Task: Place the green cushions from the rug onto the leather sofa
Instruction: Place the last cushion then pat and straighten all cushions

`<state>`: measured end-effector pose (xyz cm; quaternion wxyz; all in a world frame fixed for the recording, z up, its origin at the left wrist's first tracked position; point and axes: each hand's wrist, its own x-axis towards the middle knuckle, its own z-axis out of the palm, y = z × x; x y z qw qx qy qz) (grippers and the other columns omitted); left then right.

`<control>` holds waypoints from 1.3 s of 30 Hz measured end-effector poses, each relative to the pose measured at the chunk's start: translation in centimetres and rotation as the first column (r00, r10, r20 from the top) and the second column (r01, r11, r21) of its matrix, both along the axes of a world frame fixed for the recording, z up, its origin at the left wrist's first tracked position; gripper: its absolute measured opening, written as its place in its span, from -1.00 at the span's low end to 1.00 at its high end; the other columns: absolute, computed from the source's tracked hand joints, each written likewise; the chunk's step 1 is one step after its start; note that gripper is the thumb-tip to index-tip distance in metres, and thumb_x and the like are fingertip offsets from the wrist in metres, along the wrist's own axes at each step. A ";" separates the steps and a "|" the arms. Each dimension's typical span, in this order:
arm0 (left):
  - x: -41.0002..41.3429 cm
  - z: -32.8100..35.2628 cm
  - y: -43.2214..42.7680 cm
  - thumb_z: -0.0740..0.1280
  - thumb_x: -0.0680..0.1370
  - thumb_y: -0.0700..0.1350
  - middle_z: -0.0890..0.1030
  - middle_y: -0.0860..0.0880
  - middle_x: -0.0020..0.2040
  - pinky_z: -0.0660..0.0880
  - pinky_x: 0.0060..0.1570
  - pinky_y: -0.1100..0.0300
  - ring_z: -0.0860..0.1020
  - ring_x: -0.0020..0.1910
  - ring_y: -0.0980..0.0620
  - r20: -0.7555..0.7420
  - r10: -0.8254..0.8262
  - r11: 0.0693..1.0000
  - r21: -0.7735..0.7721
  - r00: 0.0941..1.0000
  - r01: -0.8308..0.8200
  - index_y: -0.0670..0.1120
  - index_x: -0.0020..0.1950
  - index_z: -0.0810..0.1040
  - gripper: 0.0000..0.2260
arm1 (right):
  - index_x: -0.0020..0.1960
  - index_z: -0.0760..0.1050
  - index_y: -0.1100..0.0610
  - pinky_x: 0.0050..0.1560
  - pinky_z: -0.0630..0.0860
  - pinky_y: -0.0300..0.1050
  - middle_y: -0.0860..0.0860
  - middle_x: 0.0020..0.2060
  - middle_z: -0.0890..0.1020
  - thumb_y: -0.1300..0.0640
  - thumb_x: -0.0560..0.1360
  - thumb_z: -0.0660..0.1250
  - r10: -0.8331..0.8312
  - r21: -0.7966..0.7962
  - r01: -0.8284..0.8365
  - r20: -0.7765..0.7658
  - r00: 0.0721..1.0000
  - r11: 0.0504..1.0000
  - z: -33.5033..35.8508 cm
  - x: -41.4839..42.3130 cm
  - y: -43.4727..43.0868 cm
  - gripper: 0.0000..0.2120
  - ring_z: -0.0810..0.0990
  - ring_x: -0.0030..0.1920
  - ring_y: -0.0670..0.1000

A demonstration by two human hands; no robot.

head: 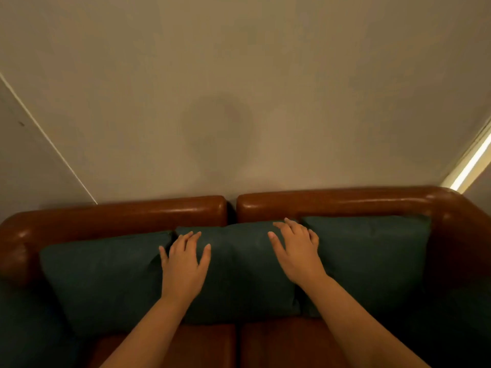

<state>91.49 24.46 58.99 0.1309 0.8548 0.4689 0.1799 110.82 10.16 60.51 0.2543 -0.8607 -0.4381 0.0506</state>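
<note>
Three dark green cushions lean in a row against the backrest of the brown leather sofa [332, 203]. The middle cushion [239, 274] overlaps the left cushion [106, 282] and the right cushion [372, 256]. My left hand [183, 264] lies flat on the upper left part of the middle cushion, fingers spread. On its upper right part rests my right hand [295, 251], fingers apart and reaching toward the top edge. Neither hand grips anything.
A plain beige wall [239, 88] rises right behind the sofa. Rounded leather armrests close the sofa at the far left [13, 251] and far right [457, 235]. More dark green fabric [29, 328] fills the lower left corner. The brown seat [279, 343] shows below the cushions.
</note>
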 end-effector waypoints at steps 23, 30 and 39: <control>7.2 -14.7 14.2 -0.28 0.43 0.35 0.06 0.07 0.57 -0.13 0.48 0.04 -0.07 0.55 0.06 -0.226 -0.507 0.855 -0.013 0.832 0.518 0.11 0.55 0.09 -0.26 | 0.46 0.27 -0.03 0.42 0.10 -0.11 0.07 0.52 0.14 -0.16 0.54 -0.01 -0.235 0.190 0.239 -0.042 0.971 0.952 -18.4 -1.2 13.4 -0.47 0.05 0.53 0.00; 8.7 -18.8 17.0 -0.04 0.54 0.25 0.48 -0.06 0.37 0.22 0.38 -0.09 0.41 0.38 -0.09 -0.326 -0.460 0.832 0.166 0.826 0.529 0.05 0.45 0.37 -0.44 | 0.50 0.17 -0.09 0.49 -0.17 -0.15 0.00 0.52 0.15 -0.24 0.59 -0.11 -0.271 0.213 0.258 0.032 0.962 0.942 -24.1 -0.6 16.8 -0.47 -0.03 0.53 -0.07; 9.0 -21.9 18.3 0.03 0.56 0.20 0.53 -0.15 0.31 0.28 0.31 -0.10 0.47 0.31 -0.18 -0.295 -0.428 0.822 0.266 0.854 0.503 -0.06 0.42 0.41 -0.46 | 0.44 0.32 0.00 0.50 -0.01 -0.07 0.07 0.45 0.33 -0.13 0.60 0.03 -0.324 0.285 0.265 0.181 0.929 0.921 -27.6 0.3 18.9 -0.54 0.18 0.49 0.03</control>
